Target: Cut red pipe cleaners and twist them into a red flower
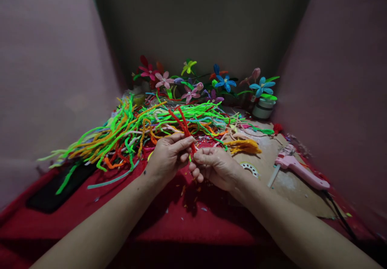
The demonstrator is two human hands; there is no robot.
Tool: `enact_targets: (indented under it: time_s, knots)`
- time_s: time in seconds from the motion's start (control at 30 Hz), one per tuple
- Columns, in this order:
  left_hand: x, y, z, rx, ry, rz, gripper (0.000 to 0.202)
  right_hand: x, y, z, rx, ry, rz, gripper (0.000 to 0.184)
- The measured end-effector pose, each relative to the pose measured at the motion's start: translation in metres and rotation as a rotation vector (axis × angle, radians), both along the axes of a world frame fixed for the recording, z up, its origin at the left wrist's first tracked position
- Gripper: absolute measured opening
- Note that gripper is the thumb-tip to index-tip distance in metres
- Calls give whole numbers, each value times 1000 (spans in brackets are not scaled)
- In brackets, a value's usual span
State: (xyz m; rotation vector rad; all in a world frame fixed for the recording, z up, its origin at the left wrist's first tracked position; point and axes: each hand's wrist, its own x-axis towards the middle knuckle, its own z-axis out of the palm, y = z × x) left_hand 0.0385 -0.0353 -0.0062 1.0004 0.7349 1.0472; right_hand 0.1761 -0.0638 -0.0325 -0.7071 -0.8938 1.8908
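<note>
Left hand (169, 156): closed in a pinch on the red stems (184, 125), thumb on top.
Right hand (216, 166): pinching the same stems lower down, just beside the left fingertips.
Red stems: between both hands, above the red cloth (121, 220), slanting up and away.
Done: gathered at the grip; twisted or merely pressed together, impossible to tell.
Left: loose and splayed at the upper ends, without any visible petal shape.
Heap of stems (142, 117): tangled just beyond the hands, mostly green and orange, crowding the space ahead.
Scraps (204, 209): scattered on the cloth beneath the hands.
Orange bundle (245, 146): lying on the cardboard (294, 198), beyond the right hand.
White ring (251, 167): near the right wrist, partly hidden.
Glue gun (299, 170): pink, on the cardboard farther right, with a dark cord (340, 216) trailing nearer.
Flowers (226, 83): fully formed, ranged along the back in several colours.
Jar (263, 108): at back right, below a light blue bloom (262, 86).
Black flat thing (51, 194): at far left, partly under stem ends.
</note>
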Motion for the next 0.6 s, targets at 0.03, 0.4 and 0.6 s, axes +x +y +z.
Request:
enact_targets:
  time_s: [0.03,0.4,0.6]
  knots:
    - [1,0,-1,14,10,2,20,0,0,0,31,-27,-30,22]
    - [0,16,-6,-43,-8,91,13,-5,-3,4,142,-432,-277,24]
    - [-5,24,-2,-65,-1,46,14,-5,1,10,151,-521,-209,18]
